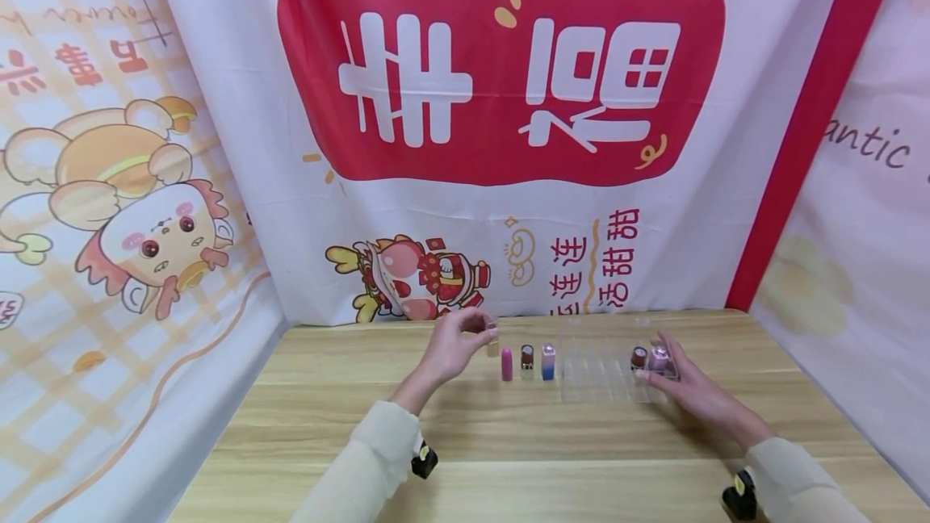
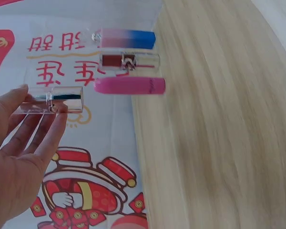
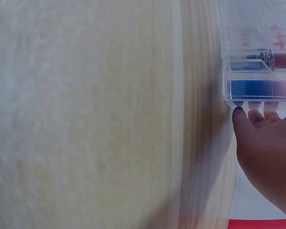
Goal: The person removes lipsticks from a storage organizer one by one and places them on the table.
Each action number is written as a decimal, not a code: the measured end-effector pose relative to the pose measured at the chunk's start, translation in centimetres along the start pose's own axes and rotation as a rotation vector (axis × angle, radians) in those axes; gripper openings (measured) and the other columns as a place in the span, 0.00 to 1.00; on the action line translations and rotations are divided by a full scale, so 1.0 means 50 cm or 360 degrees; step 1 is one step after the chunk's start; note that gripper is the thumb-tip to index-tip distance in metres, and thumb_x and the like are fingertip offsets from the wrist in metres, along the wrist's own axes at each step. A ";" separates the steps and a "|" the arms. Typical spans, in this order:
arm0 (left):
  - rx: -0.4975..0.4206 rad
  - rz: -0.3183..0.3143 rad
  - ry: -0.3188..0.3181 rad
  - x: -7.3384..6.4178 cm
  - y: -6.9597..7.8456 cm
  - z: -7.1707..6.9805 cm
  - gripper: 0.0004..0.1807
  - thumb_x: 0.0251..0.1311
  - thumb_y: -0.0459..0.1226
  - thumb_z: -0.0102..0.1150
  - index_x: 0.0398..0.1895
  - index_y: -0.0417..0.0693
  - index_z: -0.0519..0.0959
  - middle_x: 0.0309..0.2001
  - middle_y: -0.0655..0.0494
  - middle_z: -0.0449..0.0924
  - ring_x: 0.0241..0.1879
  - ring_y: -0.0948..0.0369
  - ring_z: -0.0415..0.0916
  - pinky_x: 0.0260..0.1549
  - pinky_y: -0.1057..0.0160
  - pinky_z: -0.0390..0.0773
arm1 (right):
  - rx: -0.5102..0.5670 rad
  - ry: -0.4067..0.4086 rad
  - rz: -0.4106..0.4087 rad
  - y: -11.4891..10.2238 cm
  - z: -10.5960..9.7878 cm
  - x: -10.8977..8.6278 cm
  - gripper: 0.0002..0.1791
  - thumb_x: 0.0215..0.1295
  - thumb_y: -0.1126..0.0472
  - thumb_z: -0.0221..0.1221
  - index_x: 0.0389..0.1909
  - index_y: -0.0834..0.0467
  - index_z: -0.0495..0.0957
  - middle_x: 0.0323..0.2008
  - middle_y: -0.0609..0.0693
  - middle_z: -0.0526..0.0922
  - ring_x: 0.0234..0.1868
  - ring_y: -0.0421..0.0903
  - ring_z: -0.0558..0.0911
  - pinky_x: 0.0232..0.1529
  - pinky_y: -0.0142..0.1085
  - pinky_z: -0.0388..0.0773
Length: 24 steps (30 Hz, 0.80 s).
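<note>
My left hand (image 1: 452, 347) pinches a clear lip gloss tube (image 2: 69, 100) between thumb and fingertips, held upright at the left end of a short row. Beside it stand a bright pink lipstick (image 1: 506, 365), a lip gloss with a dark red cap (image 1: 527, 361) and a pink-to-blue lipstick (image 1: 548, 363). My right hand (image 1: 690, 388) grips the right end of a clear divided organizer (image 1: 592, 400), thumb at the front and fingers round the side. Inside that end stand another dark-capped lip gloss (image 1: 638, 358) and a pink-to-blue lipstick (image 3: 252, 89).
The things stand toward the back of a wood-grain table (image 1: 501, 458). Behind them hangs a white cloth with a red printed panel (image 1: 501, 75). Printed cloths also hang at the left (image 1: 131, 184) and right sides.
</note>
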<state>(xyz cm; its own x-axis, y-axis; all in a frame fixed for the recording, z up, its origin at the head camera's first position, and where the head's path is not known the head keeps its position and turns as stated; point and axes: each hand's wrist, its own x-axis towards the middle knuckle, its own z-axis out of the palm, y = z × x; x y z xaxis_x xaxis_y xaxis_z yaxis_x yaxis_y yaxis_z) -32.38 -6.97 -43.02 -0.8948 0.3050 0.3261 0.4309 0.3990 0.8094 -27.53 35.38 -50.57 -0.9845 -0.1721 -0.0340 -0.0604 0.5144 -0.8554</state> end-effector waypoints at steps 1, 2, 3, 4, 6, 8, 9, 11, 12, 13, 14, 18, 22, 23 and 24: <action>0.0006 0.0001 -0.0004 0.000 -0.005 -0.001 0.09 0.66 0.40 0.68 0.45 0.48 0.85 0.40 0.62 0.86 0.44 0.62 0.83 0.45 0.59 0.84 | 0.0004 -0.0002 0.0004 0.001 0.000 0.000 0.56 0.74 0.43 0.58 0.82 0.48 0.24 0.79 0.72 0.35 0.76 0.77 0.36 0.66 0.79 0.35; 0.0015 -0.0002 -0.0011 -0.001 -0.009 -0.002 0.09 0.66 0.39 0.68 0.46 0.48 0.85 0.40 0.62 0.86 0.44 0.62 0.83 0.45 0.59 0.84 | 0.0006 -0.0002 0.0005 0.001 0.000 0.001 0.56 0.74 0.43 0.58 0.82 0.48 0.24 0.79 0.72 0.35 0.76 0.77 0.36 0.66 0.79 0.35; 0.0024 -0.0005 -0.0018 -0.001 -0.012 -0.003 0.09 0.66 0.39 0.68 0.46 0.47 0.85 0.40 0.62 0.86 0.44 0.62 0.83 0.45 0.60 0.84 | 0.0007 -0.0002 0.0003 0.002 -0.001 0.001 0.56 0.74 0.43 0.58 0.82 0.48 0.24 0.79 0.72 0.35 0.76 0.77 0.36 0.66 0.79 0.35; 0.0033 -0.0009 -0.0026 -0.001 -0.016 -0.004 0.08 0.66 0.39 0.68 0.46 0.47 0.84 0.40 0.62 0.86 0.44 0.62 0.83 0.45 0.59 0.84 | 0.0010 -0.0003 0.0001 0.002 -0.001 0.001 0.56 0.74 0.43 0.58 0.82 0.48 0.24 0.79 0.72 0.35 0.76 0.77 0.36 0.66 0.79 0.35; 0.0053 -0.0020 -0.0041 -0.001 -0.023 -0.005 0.07 0.66 0.38 0.68 0.45 0.48 0.84 0.39 0.62 0.86 0.44 0.61 0.83 0.45 0.59 0.84 | 0.0012 -0.0004 0.0001 0.002 -0.001 0.000 0.56 0.74 0.43 0.58 0.82 0.48 0.24 0.79 0.71 0.34 0.76 0.77 0.36 0.66 0.79 0.35; 0.0071 -0.0032 -0.0057 -0.001 -0.027 -0.006 0.05 0.66 0.38 0.68 0.43 0.49 0.84 0.39 0.61 0.85 0.44 0.61 0.83 0.44 0.60 0.84 | 0.0012 -0.0005 0.0001 0.001 -0.001 -0.001 0.56 0.74 0.43 0.58 0.82 0.48 0.24 0.79 0.71 0.34 0.76 0.77 0.35 0.66 0.79 0.35; 0.0077 -0.0030 -0.0067 -0.001 -0.029 -0.007 0.05 0.67 0.37 0.67 0.42 0.49 0.83 0.39 0.60 0.85 0.44 0.60 0.83 0.44 0.59 0.84 | 0.0012 -0.0006 0.0007 0.000 -0.001 -0.001 0.56 0.74 0.43 0.58 0.82 0.47 0.24 0.79 0.71 0.34 0.76 0.77 0.35 0.66 0.79 0.35; 0.0085 -0.0031 -0.0080 -0.001 -0.034 -0.007 0.04 0.66 0.35 0.67 0.41 0.49 0.83 0.38 0.59 0.85 0.44 0.59 0.83 0.44 0.60 0.84 | 0.0010 -0.0009 0.0021 -0.002 0.000 -0.001 0.56 0.74 0.42 0.58 0.82 0.47 0.24 0.80 0.70 0.33 0.76 0.77 0.34 0.66 0.79 0.34; 0.0085 -0.0031 -0.0087 0.000 -0.035 -0.007 0.04 0.66 0.34 0.67 0.41 0.48 0.83 0.38 0.58 0.85 0.43 0.59 0.83 0.44 0.60 0.85 | 0.0009 -0.0011 0.0025 -0.003 0.000 -0.002 0.56 0.74 0.42 0.58 0.82 0.47 0.24 0.80 0.70 0.33 0.76 0.77 0.34 0.66 0.79 0.34; 0.0086 -0.0022 -0.0094 0.000 -0.038 -0.007 0.04 0.66 0.33 0.67 0.41 0.47 0.83 0.38 0.56 0.85 0.43 0.58 0.83 0.44 0.59 0.85 | 0.0010 -0.0012 0.0025 -0.003 0.000 -0.002 0.56 0.74 0.42 0.58 0.82 0.48 0.24 0.80 0.70 0.33 0.76 0.77 0.34 0.66 0.79 0.34; 0.0093 -0.0019 -0.0100 0.000 -0.041 -0.007 0.04 0.66 0.33 0.67 0.41 0.46 0.83 0.38 0.55 0.85 0.43 0.57 0.84 0.44 0.59 0.85 | 0.0011 -0.0012 0.0025 -0.004 0.000 -0.002 0.56 0.74 0.42 0.58 0.82 0.48 0.24 0.80 0.70 0.33 0.76 0.77 0.34 0.66 0.79 0.34; 0.0111 -0.0029 -0.0144 0.001 -0.055 -0.004 0.05 0.64 0.31 0.68 0.41 0.43 0.83 0.39 0.53 0.85 0.43 0.56 0.84 0.44 0.60 0.86 | 0.0021 -0.0016 0.0023 -0.004 0.000 -0.002 0.55 0.75 0.43 0.57 0.82 0.48 0.24 0.79 0.71 0.32 0.76 0.77 0.34 0.66 0.78 0.33; 0.0127 -0.0072 -0.0204 0.003 -0.069 -0.002 0.04 0.64 0.32 0.68 0.39 0.44 0.82 0.38 0.54 0.85 0.42 0.57 0.84 0.45 0.60 0.85 | 0.0035 -0.0033 0.0070 -0.003 -0.001 -0.001 0.55 0.75 0.41 0.56 0.81 0.45 0.22 0.80 0.69 0.30 0.76 0.76 0.32 0.66 0.79 0.32; 0.0123 -0.0084 -0.0218 0.004 -0.071 -0.001 0.04 0.64 0.32 0.68 0.39 0.44 0.82 0.38 0.54 0.85 0.42 0.57 0.84 0.46 0.59 0.85 | 0.0036 -0.0035 0.0077 -0.003 -0.002 0.000 0.56 0.75 0.41 0.56 0.81 0.44 0.22 0.80 0.69 0.29 0.76 0.76 0.31 0.66 0.79 0.32; 0.0116 -0.0087 -0.0233 0.005 -0.074 0.000 0.04 0.64 0.31 0.68 0.39 0.44 0.82 0.38 0.54 0.85 0.42 0.58 0.84 0.46 0.59 0.85 | 0.0034 -0.0037 0.0083 -0.002 -0.002 0.000 0.56 0.75 0.41 0.56 0.81 0.44 0.22 0.80 0.69 0.29 0.76 0.76 0.31 0.66 0.79 0.32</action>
<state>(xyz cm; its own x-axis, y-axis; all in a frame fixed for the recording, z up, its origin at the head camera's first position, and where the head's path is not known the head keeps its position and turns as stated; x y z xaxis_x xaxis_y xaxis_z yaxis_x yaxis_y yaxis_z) -34.19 -8.40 -45.94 -0.8928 0.4017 0.2038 0.3944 0.4785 0.7845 -27.55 35.40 -50.41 -0.9821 -0.1652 -0.0904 -0.0055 0.5051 -0.8631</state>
